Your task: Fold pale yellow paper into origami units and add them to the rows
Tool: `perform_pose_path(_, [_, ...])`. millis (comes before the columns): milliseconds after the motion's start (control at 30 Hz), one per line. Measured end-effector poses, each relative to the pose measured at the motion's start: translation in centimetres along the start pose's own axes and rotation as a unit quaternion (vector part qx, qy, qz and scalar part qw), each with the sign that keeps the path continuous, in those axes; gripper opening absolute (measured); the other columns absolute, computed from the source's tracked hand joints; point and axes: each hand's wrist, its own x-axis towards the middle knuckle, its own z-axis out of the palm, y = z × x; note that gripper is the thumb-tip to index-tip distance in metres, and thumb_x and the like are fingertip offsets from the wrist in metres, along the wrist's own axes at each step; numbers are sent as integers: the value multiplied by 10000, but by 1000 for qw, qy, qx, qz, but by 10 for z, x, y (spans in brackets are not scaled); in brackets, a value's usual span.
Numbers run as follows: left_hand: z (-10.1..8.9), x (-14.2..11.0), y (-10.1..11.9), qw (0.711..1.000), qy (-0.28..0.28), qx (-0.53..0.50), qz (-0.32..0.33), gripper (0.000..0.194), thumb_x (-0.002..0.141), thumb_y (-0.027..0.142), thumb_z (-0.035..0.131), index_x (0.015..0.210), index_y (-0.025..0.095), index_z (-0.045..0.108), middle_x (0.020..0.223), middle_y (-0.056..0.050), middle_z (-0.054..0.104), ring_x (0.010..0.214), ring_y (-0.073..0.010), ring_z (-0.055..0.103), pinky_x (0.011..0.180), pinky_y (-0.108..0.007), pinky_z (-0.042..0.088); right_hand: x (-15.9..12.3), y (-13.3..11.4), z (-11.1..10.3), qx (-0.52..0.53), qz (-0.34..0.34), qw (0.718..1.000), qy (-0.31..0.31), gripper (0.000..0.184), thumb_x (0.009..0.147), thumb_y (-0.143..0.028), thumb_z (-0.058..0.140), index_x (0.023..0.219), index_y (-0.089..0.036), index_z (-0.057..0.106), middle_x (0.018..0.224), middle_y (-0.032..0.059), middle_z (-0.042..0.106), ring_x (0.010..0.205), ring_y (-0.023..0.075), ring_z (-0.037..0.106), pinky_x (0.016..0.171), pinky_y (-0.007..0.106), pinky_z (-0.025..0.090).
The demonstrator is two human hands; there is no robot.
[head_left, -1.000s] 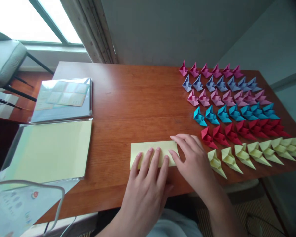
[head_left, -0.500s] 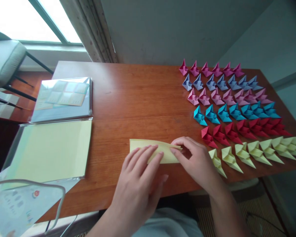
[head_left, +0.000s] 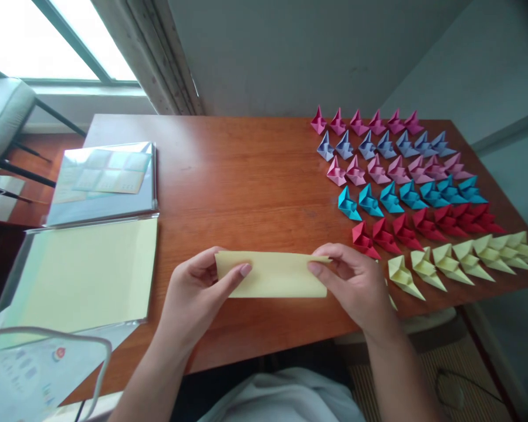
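Observation:
A pale yellow sheet of paper (head_left: 275,278), folded into a long strip, is stretched between my two hands near the table's front edge. My left hand (head_left: 202,284) pinches its left end, thumb on the near face and fingers behind. At the other end, my right hand (head_left: 352,281) grips the upper right corner the same way; the layers part slightly there. To the right stand yellow folded paper shapes (head_left: 444,264) in a slanting row, the nearest partly hidden behind my right hand.
Rows of red (head_left: 405,230), blue (head_left: 391,197), pink (head_left: 378,170), lilac (head_left: 367,145) and magenta (head_left: 358,123) folded paper shapes fill the table's right side. At left lie a pack of yellow paper (head_left: 83,269), another plastic-covered pack (head_left: 105,181) and a grey cable (head_left: 101,375).
My left hand has moved from lying over the middle of the paper to pinching its left end. The right hand still holds the right end, and the paper's near face is now uncovered.

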Motion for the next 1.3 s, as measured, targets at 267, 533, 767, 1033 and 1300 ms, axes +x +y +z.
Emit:
perform_pose_path(267, [-2,1,-4,999,50,20,-6,247,723,390,844,696,178,721,701,0,713,636,-135,614,560,-212,493,4,13,13,45,67,996,47,216,831,-433,764,846,-218,770,793,32,766,683,176,698,610,269,575])
perform_pose_path(533, [1,2,-2,998,54,19,-6,210,726,378,842,761,189,758,754,-6,749,669,-147,656,582,-216,524,7,15,16,71,78,993,58,241,820,-457,769,807,-217,752,701,9,715,625,153,643,547,242,523])
perform_pose_path(767, [1,0,-1,997,65,44,0,190,735,365,834,753,194,753,726,8,732,655,-135,635,567,-204,505,7,12,15,79,46,994,56,196,876,-412,716,819,-228,750,731,-4,712,651,139,639,584,233,525])
perform_pose_path(1033, [1,1,-1,995,54,83,11,210,753,397,810,742,198,744,684,7,702,623,-151,621,532,-223,491,7,12,17,48,54,995,69,236,871,-437,710,811,-212,745,732,12,724,633,147,646,559,235,524])
perform_pose_path(1300, [1,0,-2,993,56,102,25,223,761,411,799,740,195,745,672,6,700,609,-146,614,527,-219,482,7,10,16,46,55,995,65,250,882,-439,699,787,-210,729,682,-4,684,600,133,603,539,224,491])
